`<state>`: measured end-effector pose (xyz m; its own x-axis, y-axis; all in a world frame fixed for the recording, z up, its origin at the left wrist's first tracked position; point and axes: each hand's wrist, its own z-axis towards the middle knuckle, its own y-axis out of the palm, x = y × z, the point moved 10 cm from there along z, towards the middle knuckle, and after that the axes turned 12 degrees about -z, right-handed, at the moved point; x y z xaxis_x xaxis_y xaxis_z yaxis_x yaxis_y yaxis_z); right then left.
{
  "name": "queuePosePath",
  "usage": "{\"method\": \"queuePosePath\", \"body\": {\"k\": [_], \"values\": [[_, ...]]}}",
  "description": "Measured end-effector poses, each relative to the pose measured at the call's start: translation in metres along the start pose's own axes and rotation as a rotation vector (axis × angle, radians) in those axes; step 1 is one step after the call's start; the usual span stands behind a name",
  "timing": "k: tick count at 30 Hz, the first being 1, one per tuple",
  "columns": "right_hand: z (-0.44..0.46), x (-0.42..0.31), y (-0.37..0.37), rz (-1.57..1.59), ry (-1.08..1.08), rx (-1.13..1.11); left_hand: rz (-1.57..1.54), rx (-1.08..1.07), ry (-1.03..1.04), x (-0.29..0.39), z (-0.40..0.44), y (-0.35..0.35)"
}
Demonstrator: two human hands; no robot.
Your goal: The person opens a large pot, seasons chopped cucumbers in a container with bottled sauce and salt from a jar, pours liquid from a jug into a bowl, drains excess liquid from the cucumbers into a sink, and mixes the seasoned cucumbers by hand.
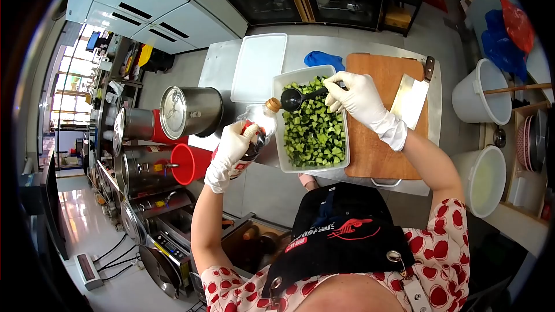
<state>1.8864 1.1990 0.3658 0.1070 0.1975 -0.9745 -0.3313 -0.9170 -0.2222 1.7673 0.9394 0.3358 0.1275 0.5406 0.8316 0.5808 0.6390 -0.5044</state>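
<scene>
My gloved left hand (234,145) is wrapped round a bottle (263,122) of dark liquid with a label, tilted so its mouth points up and right. The bottle's neck comes close to a black measuring spoon (292,99); I cannot tell whether liquid is flowing. My gloved right hand (355,95) pinches the spoon's handle. Beneath the spoon, a white rectangular tub (278,149) is filled with diced cucumber (315,133). Right of the tub lies a wooden cutting board (381,159), and a cleaver (411,99) rests on it under the reach of my right arm.
A white lid (260,63) and a blue cloth or bag (324,58) lie on the metal table (217,60). Left stand a lidded steel pot (193,111) and a red bucket (189,163). White bins (481,92) stand at the right.
</scene>
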Motion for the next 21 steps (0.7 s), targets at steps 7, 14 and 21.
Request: {"method": "queuePosePath", "body": {"k": [7,14,21], "values": [[0.004,0.005,0.005,-0.029,-0.013,-0.027,0.129,-0.029,-0.038,0.003,0.012,0.004],[0.005,0.009,0.004,-0.023,0.008,-0.007,0.192,-0.039,-0.012,0.007,0.018,0.007],[0.008,0.01,0.005,-0.013,-0.019,-0.019,0.222,-0.06,-0.065,-0.003,0.025,0.009]]}}
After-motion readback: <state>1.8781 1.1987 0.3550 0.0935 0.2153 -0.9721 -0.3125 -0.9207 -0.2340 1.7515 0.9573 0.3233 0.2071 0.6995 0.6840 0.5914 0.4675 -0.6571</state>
